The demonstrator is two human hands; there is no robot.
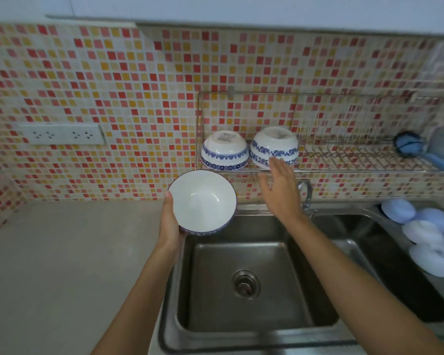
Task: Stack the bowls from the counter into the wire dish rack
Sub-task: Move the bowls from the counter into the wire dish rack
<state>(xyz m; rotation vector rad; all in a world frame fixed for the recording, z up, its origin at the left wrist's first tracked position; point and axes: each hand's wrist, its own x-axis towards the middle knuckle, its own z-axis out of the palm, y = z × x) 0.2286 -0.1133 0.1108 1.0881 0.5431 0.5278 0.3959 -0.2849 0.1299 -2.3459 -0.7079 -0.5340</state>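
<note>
My left hand [169, 221] grips a white bowl [202, 201] with a blue-patterned outside, held upright and tilted toward me over the sink's back left corner. Two matching bowls rest upside down at the left end of the wall-mounted wire dish rack [344, 160]: the left bowl [224, 149] and the right bowl [273, 146]. My right hand [280, 190] is raised with fingers spread and flat, just below the right bowl, its fingertips at the bowl's lower rim. It holds nothing.
A steel double sink [241, 285] lies below the rack, with a faucet [305, 193] behind my right hand. Pale blue sponges [420, 231] sit at the right basin's edge. A blue brush [408, 147] lies at the rack's right end. A beige counter [62, 265] spreads to the left, under a wall socket [62, 134].
</note>
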